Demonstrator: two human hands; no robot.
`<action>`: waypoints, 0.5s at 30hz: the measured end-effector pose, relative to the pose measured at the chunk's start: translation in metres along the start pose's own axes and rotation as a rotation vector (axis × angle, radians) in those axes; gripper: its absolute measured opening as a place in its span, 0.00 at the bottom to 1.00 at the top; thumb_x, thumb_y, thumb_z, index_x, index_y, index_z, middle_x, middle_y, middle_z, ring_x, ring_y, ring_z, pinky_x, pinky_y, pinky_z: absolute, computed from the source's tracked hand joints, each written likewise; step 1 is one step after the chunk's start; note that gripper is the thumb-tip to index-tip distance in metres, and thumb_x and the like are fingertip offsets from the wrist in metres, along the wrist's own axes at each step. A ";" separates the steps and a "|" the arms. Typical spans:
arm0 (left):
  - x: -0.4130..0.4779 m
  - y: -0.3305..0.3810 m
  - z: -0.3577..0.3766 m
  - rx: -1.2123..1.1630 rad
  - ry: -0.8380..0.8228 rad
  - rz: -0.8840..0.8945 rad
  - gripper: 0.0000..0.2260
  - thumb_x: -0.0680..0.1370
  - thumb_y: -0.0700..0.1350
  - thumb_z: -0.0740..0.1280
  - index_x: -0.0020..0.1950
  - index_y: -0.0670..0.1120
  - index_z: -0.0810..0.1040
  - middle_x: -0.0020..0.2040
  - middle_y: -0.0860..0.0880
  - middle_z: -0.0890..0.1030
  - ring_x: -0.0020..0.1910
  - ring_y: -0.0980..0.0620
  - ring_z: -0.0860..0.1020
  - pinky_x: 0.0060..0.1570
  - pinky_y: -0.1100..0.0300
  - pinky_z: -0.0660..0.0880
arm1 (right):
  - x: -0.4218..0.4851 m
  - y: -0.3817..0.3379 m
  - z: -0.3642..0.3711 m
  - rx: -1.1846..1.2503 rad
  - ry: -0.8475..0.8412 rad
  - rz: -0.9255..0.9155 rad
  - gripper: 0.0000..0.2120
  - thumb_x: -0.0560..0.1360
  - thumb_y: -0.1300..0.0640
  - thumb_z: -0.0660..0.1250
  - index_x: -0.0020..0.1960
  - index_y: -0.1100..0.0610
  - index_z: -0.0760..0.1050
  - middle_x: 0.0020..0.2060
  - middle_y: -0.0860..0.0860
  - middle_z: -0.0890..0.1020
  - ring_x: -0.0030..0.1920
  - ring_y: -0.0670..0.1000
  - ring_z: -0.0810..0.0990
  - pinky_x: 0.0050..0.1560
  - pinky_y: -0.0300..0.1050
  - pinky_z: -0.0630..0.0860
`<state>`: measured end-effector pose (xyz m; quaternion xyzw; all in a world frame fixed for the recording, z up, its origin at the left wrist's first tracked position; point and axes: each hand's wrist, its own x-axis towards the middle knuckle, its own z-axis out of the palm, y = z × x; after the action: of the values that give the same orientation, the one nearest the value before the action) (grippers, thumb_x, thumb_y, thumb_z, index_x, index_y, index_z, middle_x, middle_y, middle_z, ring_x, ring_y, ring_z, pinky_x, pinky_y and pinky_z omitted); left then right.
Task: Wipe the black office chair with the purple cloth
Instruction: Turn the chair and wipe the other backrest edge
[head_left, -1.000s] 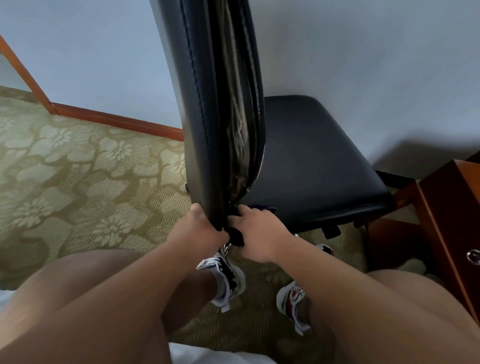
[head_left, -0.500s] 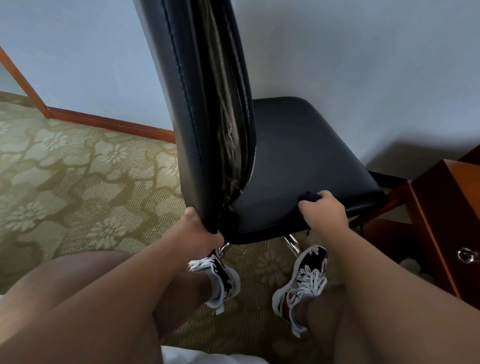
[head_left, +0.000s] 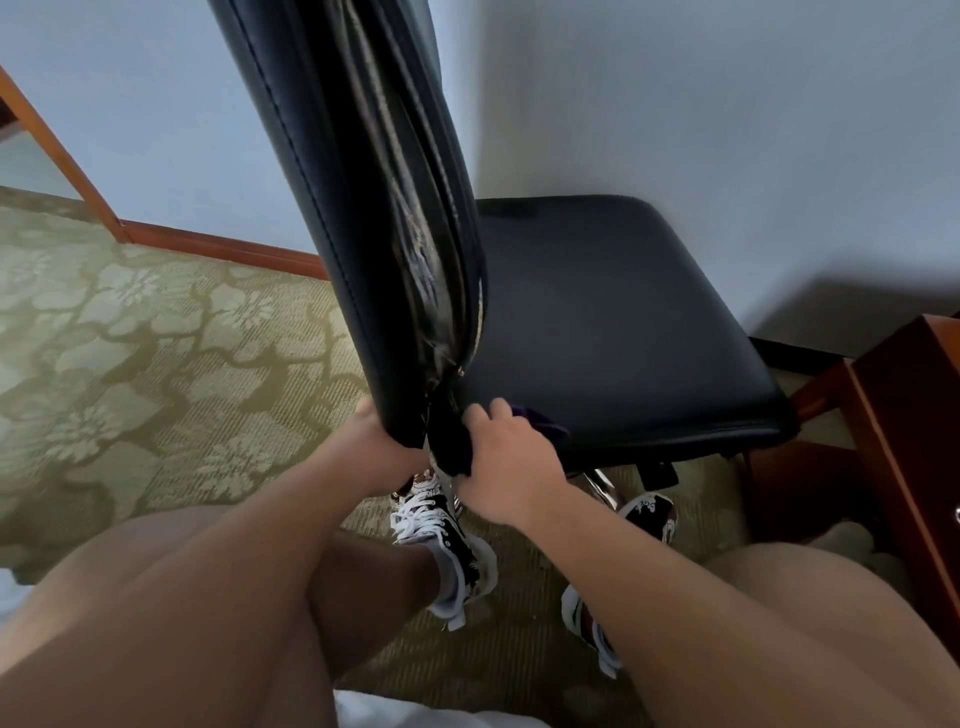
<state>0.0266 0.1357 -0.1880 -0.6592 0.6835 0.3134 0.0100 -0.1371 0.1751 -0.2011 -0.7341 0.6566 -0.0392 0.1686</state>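
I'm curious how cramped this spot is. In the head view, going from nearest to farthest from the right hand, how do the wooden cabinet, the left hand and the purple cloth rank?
1. purple cloth: held in the right hand, at the seat's near edge.
2. left hand: just to the left, gripping the black office chair at its back's lower edge.
3. wooden cabinet: far right.
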 end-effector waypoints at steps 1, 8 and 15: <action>0.002 -0.003 -0.004 0.019 -0.015 -0.006 0.07 0.75 0.48 0.68 0.40 0.51 0.72 0.51 0.45 0.75 0.36 0.54 0.72 0.27 0.65 0.65 | -0.001 -0.001 0.001 0.014 -0.015 -0.028 0.26 0.72 0.49 0.72 0.65 0.54 0.68 0.57 0.52 0.70 0.56 0.58 0.75 0.49 0.54 0.77; 0.010 -0.009 -0.027 0.059 -0.034 -0.070 0.08 0.77 0.47 0.71 0.43 0.48 0.73 0.47 0.48 0.71 0.33 0.53 0.72 0.28 0.64 0.67 | -0.002 0.001 -0.004 0.422 0.208 0.137 0.22 0.73 0.51 0.70 0.66 0.50 0.72 0.54 0.49 0.67 0.48 0.53 0.76 0.48 0.51 0.80; 0.011 -0.012 -0.036 0.093 -0.049 -0.055 0.06 0.75 0.48 0.71 0.49 0.49 0.80 0.45 0.50 0.72 0.35 0.55 0.73 0.29 0.64 0.66 | 0.011 -0.012 0.006 0.053 0.206 -0.048 0.28 0.75 0.45 0.67 0.73 0.47 0.67 0.60 0.53 0.67 0.58 0.57 0.68 0.59 0.55 0.73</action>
<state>0.0502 0.1106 -0.1682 -0.6688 0.6783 0.2970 0.0658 -0.1221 0.1661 -0.2051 -0.7371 0.6513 -0.1357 0.1186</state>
